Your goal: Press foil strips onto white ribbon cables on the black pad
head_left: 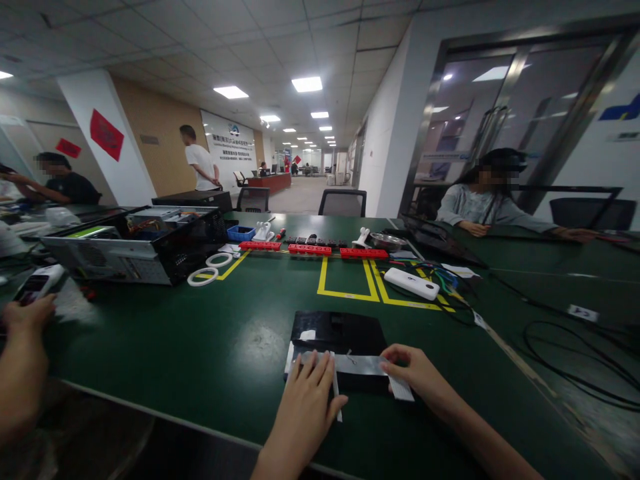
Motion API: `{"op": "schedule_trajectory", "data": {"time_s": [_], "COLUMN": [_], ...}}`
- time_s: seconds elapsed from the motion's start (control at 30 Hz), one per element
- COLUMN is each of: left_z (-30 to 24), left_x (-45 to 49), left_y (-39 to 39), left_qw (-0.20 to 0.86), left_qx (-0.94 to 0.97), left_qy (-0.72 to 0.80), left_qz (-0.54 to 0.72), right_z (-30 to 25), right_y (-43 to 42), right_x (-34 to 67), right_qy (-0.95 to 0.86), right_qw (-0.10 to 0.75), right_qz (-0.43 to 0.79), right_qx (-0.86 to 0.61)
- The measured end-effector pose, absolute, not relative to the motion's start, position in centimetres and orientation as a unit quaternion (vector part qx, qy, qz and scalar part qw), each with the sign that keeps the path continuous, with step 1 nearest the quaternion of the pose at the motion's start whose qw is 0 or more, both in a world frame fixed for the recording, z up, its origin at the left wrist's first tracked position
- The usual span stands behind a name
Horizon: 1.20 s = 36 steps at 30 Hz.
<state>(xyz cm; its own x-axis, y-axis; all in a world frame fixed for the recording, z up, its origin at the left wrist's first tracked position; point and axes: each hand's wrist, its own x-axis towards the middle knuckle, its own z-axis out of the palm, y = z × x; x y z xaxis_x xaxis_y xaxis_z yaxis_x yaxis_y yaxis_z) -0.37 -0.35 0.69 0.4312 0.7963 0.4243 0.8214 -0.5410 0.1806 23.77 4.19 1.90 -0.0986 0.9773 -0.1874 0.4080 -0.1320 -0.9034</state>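
Observation:
On the green table in front of me lies a black flat device with a glossy top. Across its near side stretches a translucent strip, which looks like plastic film or tape. My left hand lies flat over the strip's left end, fingers stretched out, pressing it against the device. Thumb and fingers of my right hand pinch the right end of the strip. A white ribbed piece hangs below those fingertips. Beside my left fingers a narrow white strip points toward me.
An open computer case stands at the left, near two white rings. Red power-strip-like blocks line the back. A white oblong device and cables lie right. Another person's hand holds a phone-like device at left.

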Motion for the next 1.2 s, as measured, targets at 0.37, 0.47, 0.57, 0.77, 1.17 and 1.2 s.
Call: {"op": "schedule_trajectory", "data": {"time_s": [0.37,0.47,0.57,0.77,1.17,1.2], "left_z": [-0.1,-0.1,-0.2,-0.3,0.8,0.8], "left_x": [0.5,0.5,0.3,-0.1,-0.4,-0.6], "left_y": [-0.1,0.0,0.1,0.0,0.1,0.1], "left_qw": [0.002,-0.004,-0.014,-0.019,-0.079,-0.074], "left_qx": [-0.85,-0.853,-0.858,-0.868,-0.874,-0.877], "left_qy": [-0.484,-0.482,-0.476,-0.467,-0.469,-0.464], "left_qz": [-0.21,-0.202,-0.194,-0.166,-0.101,-0.102], "right_z": [2.4,2.7,2.7,2.5,1.5,1.6], "right_y": [3.9,3.9,4.1,4.5,4.6,4.6], "right_x": [23.5,23.5,23.7,24.0,24.3,24.3], "right_qy": [-0.603,-0.608,-0.625,-0.657,-0.675,-0.675], "right_qw": [0.297,0.279,0.26,0.228,0.203,0.201], "right_qz": [0.411,0.407,0.393,0.361,0.301,0.301], "right_qx": [-0.616,-0.622,-0.623,-0.621,-0.642,-0.643]}}
